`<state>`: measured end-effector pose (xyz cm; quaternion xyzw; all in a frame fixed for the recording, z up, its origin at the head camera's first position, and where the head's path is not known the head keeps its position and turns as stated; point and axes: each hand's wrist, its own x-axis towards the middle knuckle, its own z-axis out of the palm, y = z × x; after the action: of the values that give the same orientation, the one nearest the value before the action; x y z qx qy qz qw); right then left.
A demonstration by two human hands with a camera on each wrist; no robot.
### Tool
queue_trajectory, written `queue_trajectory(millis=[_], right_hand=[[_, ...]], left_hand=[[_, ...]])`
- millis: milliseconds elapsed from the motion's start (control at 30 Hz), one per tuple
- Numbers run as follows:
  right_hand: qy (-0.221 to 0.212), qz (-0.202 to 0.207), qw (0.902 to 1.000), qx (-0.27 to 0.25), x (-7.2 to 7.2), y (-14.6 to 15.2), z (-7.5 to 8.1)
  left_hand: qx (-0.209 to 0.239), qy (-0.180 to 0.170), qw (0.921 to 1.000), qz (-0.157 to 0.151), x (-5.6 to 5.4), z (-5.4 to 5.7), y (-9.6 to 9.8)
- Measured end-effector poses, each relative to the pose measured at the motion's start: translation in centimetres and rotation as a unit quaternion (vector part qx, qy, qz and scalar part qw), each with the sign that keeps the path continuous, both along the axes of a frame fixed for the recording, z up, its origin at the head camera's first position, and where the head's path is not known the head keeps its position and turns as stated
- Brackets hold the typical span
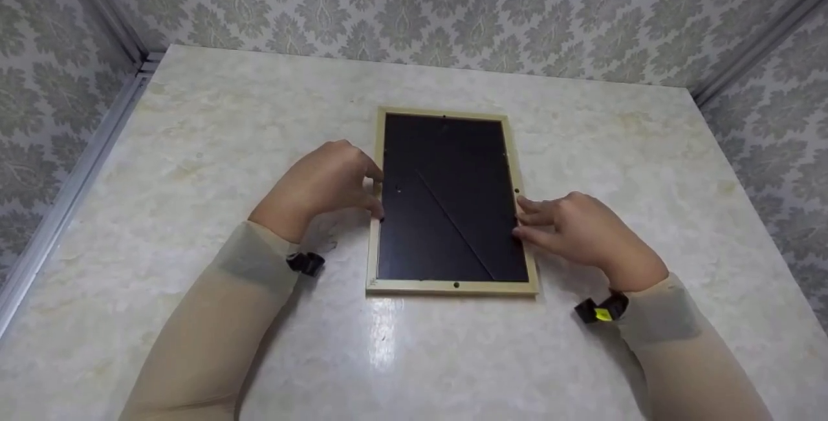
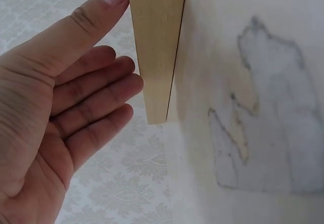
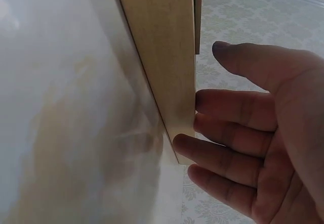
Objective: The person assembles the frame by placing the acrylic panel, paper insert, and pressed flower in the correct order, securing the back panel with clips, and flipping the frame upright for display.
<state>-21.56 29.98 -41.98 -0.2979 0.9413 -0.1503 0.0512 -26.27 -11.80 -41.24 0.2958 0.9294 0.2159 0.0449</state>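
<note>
A picture frame (image 1: pixel 414 286) with a pale wooden border lies back side up on the table, its black backing board (image 1: pixel 453 149) facing me. A diagonal line, like the edge of a stand, crosses the board. My left hand (image 1: pixel 320 178) is at the frame's left edge, thumb and fingertips right at the border. In the left wrist view its fingers are loosely extended beside the wooden side (image 2: pixel 157 57). At the right edge my right hand (image 1: pixel 585 230) has its fingertips against the border. Its fingers are spread and mostly straight beside the wooden side (image 3: pixel 162 57) in the right wrist view.
The marble-patterned table (image 1: pixel 272 97) runs back to a wall with leafy wallpaper (image 1: pixel 401 7). Metal rails (image 1: pixel 84 169) run along the left side. Each sleeved wrist wears a small black device, the left one (image 1: pixel 306 264) and the right one (image 1: pixel 601 308).
</note>
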Motion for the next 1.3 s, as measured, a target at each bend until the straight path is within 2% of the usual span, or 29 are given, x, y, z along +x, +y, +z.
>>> queue_trajectory(millis=[167, 333, 600, 733, 900, 1033, 1300], right_hand=[[0.012, -0.002, 0.9999, 0.003, 0.1, 0.0, 0.1], [0.006, -0.011, 0.9999, 0.008, 0.2, -0.1, 0.2], [0.010, -0.011, 0.9998, 0.010, 0.3, -0.1, 0.3], [0.004, -0.011, 0.9999, 0.005, 0.2, -0.2, 0.2], [0.011, -0.006, 0.9999, 0.004, 0.3, 0.0, 0.2], [0.014, -0.002, 0.9999, 0.007, 0.2, 0.0, 0.4], [0.017, -0.016, 0.9996, 0.014, 0.4, -0.3, 0.2]], left_hand=[[-0.018, 0.023, 0.9994, -0.016, 0.4, 0.2, 0.3], [-0.038, 0.045, 0.9977, -0.034, 0.9, 0.6, 0.8], [-0.109, 0.120, 0.9843, -0.068, 2.0, 1.1, 2.0], [-0.118, 0.127, 0.9821, -0.073, 2.5, 1.2, 2.2], [-0.117, 0.122, 0.9830, -0.073, 2.6, 1.0, 2.4], [-0.118, 0.108, 0.9851, -0.062, 2.7, 1.1, 2.6], [-0.146, 0.117, 0.9809, -0.051, 3.0, 1.1, 3.3]])
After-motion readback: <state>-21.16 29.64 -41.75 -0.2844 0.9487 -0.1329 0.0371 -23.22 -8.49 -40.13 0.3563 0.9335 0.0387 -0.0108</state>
